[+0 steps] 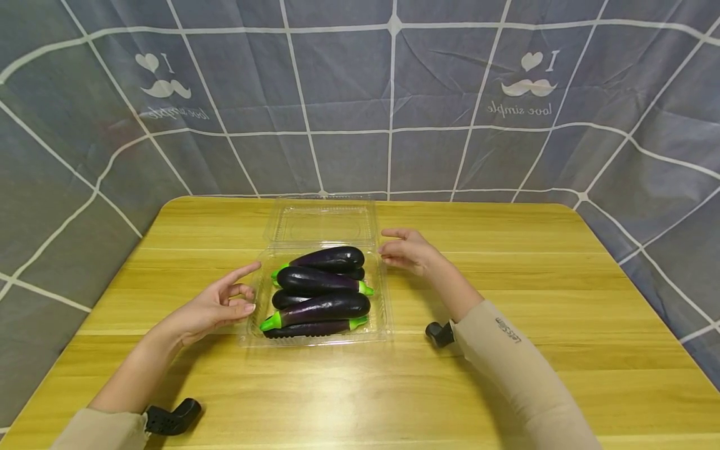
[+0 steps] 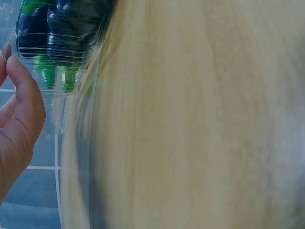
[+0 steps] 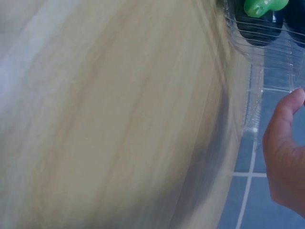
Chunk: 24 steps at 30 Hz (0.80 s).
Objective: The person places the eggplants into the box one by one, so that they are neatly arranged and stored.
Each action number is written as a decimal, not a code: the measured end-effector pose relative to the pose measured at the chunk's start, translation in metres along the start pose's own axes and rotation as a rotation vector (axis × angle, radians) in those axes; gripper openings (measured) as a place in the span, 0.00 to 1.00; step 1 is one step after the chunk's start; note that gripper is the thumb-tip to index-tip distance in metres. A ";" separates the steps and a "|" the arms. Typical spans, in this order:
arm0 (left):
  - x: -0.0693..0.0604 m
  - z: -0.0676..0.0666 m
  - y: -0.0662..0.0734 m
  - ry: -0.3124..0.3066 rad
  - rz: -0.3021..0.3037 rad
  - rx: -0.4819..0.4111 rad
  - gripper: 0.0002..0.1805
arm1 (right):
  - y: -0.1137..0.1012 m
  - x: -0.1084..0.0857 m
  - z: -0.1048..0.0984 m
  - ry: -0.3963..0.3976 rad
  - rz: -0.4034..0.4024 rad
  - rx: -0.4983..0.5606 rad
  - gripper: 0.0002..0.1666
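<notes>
A clear plastic clamshell box (image 1: 388,312) lies with its lid (image 1: 322,222) folded back. Several dark purple eggplants (image 1: 323,306) with bright green caps are heaped inside, their ends pointing to both sides. At the box's left rim is my left hand (image 1: 210,306), index finger extended and the others loosely bent. In the left wrist view, its thumb (image 2: 26,88) is close to the plastic edge; contact is unclear. My right hand (image 1: 410,252) is beside the right rim near the hinge, fingers relaxed and holding nothing. The right wrist view catches only its thumb side (image 3: 281,133), below the box corner.
The box stands on a wood-grain table (image 1: 478,387). Behind and along both sides hangs a grey curtain (image 1: 349,81) with white grid lines. A black wrist mount (image 1: 174,417) sticks out from the left sleeve, another black mount (image 1: 440,334) from the right.
</notes>
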<state>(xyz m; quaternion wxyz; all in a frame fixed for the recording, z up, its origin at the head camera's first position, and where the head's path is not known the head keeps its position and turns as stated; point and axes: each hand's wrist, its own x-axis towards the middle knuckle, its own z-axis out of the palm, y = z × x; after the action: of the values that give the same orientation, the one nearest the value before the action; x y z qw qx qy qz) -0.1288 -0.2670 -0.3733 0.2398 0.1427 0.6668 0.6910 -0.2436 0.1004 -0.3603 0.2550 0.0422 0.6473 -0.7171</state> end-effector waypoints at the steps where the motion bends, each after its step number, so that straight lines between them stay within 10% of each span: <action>1: 0.000 0.000 0.000 -0.001 0.000 0.000 0.40 | 0.000 0.000 0.000 -0.007 0.007 0.007 0.37; 24: 0.001 0.000 0.001 0.003 -0.006 -0.005 0.42 | -0.001 -0.002 -0.001 -0.058 0.003 -0.011 0.38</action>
<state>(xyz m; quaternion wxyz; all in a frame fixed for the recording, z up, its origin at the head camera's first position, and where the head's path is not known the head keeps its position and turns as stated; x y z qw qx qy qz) -0.1293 -0.2665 -0.3726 0.2411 0.1392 0.6658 0.6923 -0.2430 0.1020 -0.3584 0.2750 0.0212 0.6436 -0.7140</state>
